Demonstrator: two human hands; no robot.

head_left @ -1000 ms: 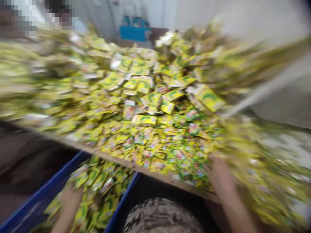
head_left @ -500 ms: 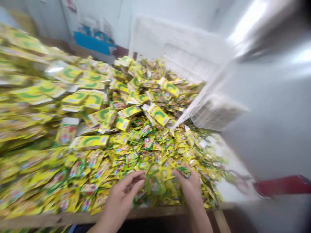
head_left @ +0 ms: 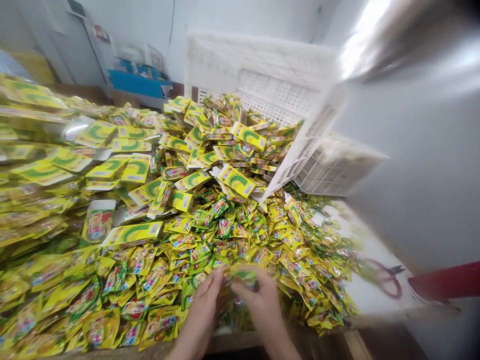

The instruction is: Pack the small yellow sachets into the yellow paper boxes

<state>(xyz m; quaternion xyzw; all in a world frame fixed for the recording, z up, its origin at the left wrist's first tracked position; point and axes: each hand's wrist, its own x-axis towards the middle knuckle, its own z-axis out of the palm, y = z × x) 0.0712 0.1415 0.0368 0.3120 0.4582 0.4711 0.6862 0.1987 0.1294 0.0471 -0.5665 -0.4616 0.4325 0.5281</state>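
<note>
My right hand (head_left: 261, 300) is closed on a small green sachet (head_left: 244, 275), blurred by motion. Close beside it, my left hand (head_left: 205, 304) has its fingers pressed together; whatever they hold is hidden. Both hands are low over a heap of shiny yellow-and-green sachets (head_left: 161, 277), near the front edge of the table. Just beyond the loose sachets lie many flat yellow cardboard boxes (head_left: 131, 232) with green curved bands, jumbled in a pile.
A white plastic crate (head_left: 279, 92) stands tipped over the boxes at the back, and another white basket (head_left: 326, 172) sits to its right. Scissors with red handles (head_left: 390, 287) lie on the white tabletop (head_left: 362, 250) at right, near a red cylindrical object (head_left: 446, 282).
My hands have come together from wider apart, the right one moving left with a green sachet and the left one moving right. The camera view has shifted slightly.
</note>
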